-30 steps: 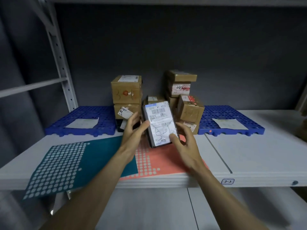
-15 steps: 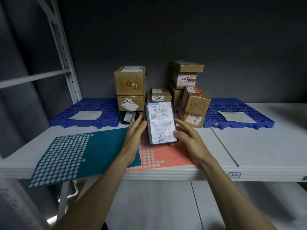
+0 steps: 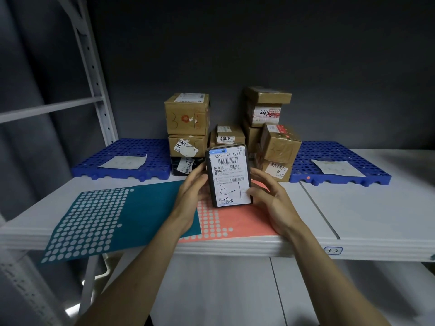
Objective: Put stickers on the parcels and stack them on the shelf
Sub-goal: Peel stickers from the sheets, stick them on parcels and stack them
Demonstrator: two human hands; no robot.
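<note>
A small black parcel (image 3: pixel 229 177) with a white shipping label marked "5-1" stands upright over the red sticker sheet (image 3: pixel 237 222). My left hand (image 3: pixel 191 195) grips its left side and my right hand (image 3: pixel 267 196) grips its right side, thumb on the label. A teal sticker sheet (image 3: pixel 113 215) lies to the left, hanging over the shelf's front edge. Behind the parcel stand several brown cardboard parcels (image 3: pixel 187 116), stacked at the back of the white shelf (image 3: pixel 367 215).
Two blue perforated pallets (image 3: pixel 124 161) (image 3: pixel 339 164) flank the stacked parcels, each with a white paper on it. A white shelf upright (image 3: pixel 94 74) rises at the left. A tag reading "3-2" (image 3: pixel 333 250) sits on the shelf's front edge. Another shelf board lies below.
The black parcel, held in both hands, has been turned more upright and stays over the red sheet; the camera has moved closer and tilted down.
</note>
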